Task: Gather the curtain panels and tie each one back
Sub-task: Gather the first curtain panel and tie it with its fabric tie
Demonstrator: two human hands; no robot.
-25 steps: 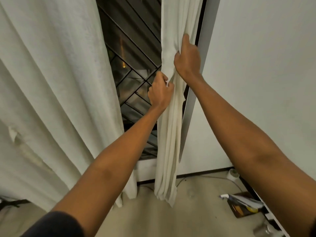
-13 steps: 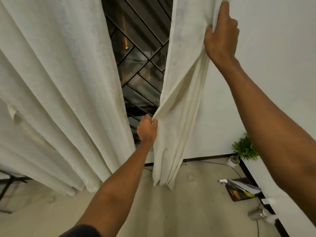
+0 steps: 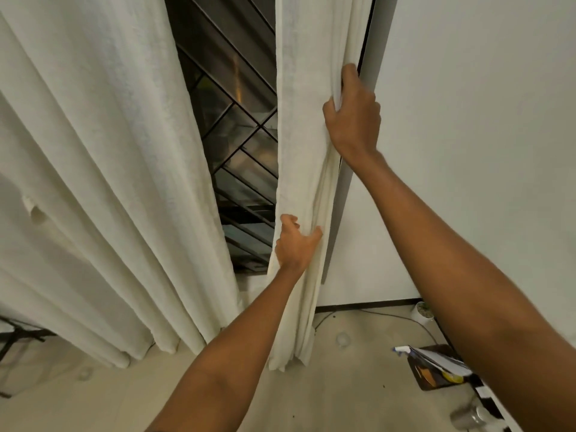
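Observation:
Two cream curtain panels hang over a dark window. The right curtain panel is bunched into narrow folds beside the window frame. My right hand grips its right edge high up, fingers wrapped round the folds. My left hand clasps the same panel lower down, thumb and fingers pinching the gathered cloth. The left curtain panel hangs loose in wide pleats down to the floor, untouched. No tie-back is visible.
A window with a diagonal metal grille shows between the panels. A white wall stands at the right. On the floor lie a cable, a small white pot, papers on a dark tray and a metal cup.
My right hand came down and left, pulling the spread panel back into a narrow bundle by the frame. My left hand shifted right, from the panel's left edge onto the gathered folds.

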